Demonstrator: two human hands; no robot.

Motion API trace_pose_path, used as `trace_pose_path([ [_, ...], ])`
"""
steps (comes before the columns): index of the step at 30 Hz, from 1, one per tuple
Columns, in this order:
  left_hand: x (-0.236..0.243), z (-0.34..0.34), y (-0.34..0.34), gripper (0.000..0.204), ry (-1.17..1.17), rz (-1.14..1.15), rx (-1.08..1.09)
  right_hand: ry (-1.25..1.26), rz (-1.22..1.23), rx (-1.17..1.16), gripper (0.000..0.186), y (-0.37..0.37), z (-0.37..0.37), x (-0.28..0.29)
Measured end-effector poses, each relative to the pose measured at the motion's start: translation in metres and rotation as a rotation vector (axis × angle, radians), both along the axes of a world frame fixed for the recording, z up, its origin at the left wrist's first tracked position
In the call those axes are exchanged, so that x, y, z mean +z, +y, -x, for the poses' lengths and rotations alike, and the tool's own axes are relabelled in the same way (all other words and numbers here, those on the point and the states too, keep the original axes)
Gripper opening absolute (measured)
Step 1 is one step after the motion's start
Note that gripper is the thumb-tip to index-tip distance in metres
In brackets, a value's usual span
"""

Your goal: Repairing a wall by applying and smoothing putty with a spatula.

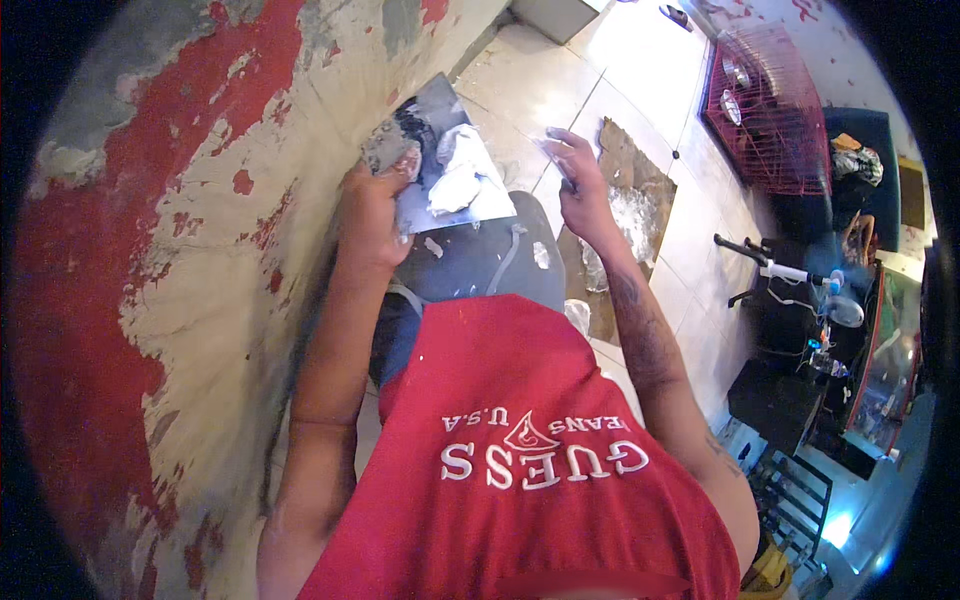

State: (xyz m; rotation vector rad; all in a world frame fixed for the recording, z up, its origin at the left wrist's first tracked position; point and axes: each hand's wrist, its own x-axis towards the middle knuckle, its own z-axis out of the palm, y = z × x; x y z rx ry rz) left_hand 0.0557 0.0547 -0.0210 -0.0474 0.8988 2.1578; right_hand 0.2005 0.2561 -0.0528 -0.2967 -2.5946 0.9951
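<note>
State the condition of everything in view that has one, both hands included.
Left hand: closed on the metal plate's edge
Metal plate: held, dark-smudged, loaded with paste
White paste: heaped, uneven
Right hand: raised, fingers partly curled, no object visible in it
Wall: patchy, red paint flaking
Brown board: lying on the floor, smeared white
Wire cage: door state unclear

The metal plate (440, 112) partly hides the left hand (374, 212), and the lower edge crops the red shirt (520, 385).
</note>
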Motion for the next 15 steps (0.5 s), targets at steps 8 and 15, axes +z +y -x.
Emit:
trace_pose_path([
  [8, -0.033, 0.009, 0.022, 0.029, 0.158, 0.328, 0.129, 0.225, 0.345, 0.028, 0.057, -0.061, 0.021, 0.043],
  [15, -0.032, 0.017, 0.037, 0.025, 0.183, 0.172, 0.116, -0.03, 0.832, -0.363, 0.062, -0.014, 0.002, -0.012],
])
